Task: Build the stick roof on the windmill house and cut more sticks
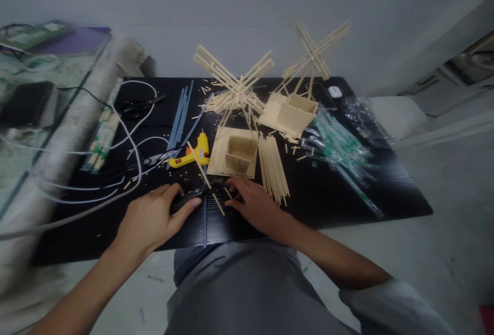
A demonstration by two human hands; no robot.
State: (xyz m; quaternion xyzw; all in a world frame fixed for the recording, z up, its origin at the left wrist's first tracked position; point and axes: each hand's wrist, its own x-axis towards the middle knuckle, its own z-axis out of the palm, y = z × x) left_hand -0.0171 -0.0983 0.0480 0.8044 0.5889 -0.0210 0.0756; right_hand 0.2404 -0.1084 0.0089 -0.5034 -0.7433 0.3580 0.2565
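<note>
My left hand [154, 216] is closed around a dark hand tool [193, 195], perhaps pliers or cutters; its exact kind is unclear. The tool's far end reaches to my right hand [257, 204], whose fingers are pinched on a short piece of wooden stick [229, 192]. A longer wooden stick [204, 174] lies slanted across the tool, between both hands. Just beyond them stands a windmill-like stick model [216, 157] with a square base, an open box and crossed blades. A yellow glue gun [193, 154] lies left of it. Loose wooden sticks [274, 168] are bundled on its right.
A second stick model [299, 113] stands at the back right, beside green-and-clear plastic packaging [339, 142]. Blue-grey glue sticks [180, 113], scissors [154, 159] and looping white cables [135, 144] occupy the left of the black table [309, 196]. Stick offcuts [219, 102] are heaped behind.
</note>
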